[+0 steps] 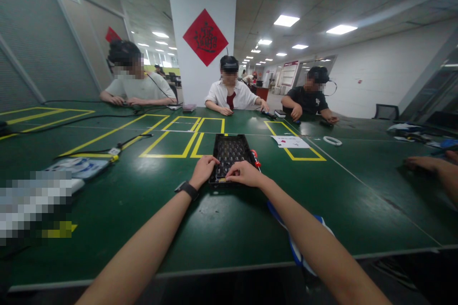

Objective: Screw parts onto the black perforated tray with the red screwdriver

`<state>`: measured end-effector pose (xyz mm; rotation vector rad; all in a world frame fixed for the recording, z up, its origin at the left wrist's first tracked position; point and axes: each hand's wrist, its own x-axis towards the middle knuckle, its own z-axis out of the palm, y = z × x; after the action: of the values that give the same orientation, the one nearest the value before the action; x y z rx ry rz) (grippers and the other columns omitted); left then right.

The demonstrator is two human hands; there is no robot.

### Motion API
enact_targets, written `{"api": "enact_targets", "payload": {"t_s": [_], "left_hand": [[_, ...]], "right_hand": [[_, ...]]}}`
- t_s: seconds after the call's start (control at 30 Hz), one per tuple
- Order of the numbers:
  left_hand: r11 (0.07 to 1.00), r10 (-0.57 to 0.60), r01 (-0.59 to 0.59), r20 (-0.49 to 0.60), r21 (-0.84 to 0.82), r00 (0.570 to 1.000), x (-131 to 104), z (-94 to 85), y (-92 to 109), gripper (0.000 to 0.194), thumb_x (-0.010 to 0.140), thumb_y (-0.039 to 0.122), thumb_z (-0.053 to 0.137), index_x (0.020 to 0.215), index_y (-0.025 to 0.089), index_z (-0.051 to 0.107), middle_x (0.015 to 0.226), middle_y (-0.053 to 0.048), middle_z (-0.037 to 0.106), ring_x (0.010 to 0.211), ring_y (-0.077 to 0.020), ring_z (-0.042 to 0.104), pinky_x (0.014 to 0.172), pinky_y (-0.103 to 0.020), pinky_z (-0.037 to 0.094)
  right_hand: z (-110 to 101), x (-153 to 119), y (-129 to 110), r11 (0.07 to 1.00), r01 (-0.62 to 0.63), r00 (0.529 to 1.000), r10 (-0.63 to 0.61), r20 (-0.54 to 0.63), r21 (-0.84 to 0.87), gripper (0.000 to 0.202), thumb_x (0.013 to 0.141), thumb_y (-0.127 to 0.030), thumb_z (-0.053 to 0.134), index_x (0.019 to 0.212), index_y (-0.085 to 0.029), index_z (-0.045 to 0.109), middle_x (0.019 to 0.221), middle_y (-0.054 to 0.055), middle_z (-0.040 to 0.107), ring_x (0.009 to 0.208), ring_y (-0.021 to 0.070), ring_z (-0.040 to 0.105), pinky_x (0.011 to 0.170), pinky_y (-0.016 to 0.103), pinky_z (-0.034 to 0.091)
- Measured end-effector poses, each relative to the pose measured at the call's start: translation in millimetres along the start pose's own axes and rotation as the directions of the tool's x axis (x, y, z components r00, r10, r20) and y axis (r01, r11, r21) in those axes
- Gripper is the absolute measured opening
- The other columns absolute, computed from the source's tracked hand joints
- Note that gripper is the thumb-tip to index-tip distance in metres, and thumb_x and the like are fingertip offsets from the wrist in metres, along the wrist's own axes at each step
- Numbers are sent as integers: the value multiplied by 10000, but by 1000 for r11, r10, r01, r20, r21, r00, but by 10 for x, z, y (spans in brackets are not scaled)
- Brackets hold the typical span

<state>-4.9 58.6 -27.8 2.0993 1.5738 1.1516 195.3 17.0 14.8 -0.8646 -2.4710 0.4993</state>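
In front of me on the green table lies a black rectangular tray (234, 145), its inside filled with rows of small dark and metallic parts. My left hand (205, 170), with a dark watch on the wrist, grips the tray's left side, fingertips at its rim. Over the tray's near right part is my right hand (245, 174), thumb and fingers pinched together low at the near end. What it pinches is too small to make out. Beside those fingertips a small yellowish piece (223, 180) shows. A red-handled screwdriver (255, 158) lies against the tray's right side.
A blue and white item (296, 243) lies under my right forearm. White paper (291, 141) and a white ring (332, 141) are farther right. Cables (132, 140) and a blue-white packet (80, 167) lie left. Three people sit across the table; another person's hands (425, 163) are at right.
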Motion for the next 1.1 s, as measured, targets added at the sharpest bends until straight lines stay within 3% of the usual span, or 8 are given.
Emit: {"api": "enact_targets", "payload": {"t_s": [1.1], "left_hand": [[1000, -2, 2, -9, -9, 1000, 0, 8, -19, 291, 708, 178, 373, 708, 182, 664, 841, -34, 651, 886, -181, 534, 825, -293, 397]], "right_hand": [[14, -1, 29, 999, -29, 1000, 28, 12, 44, 240, 713, -342, 615, 813, -140, 695, 701, 32, 645, 589, 84, 489, 557, 189, 347]]}}
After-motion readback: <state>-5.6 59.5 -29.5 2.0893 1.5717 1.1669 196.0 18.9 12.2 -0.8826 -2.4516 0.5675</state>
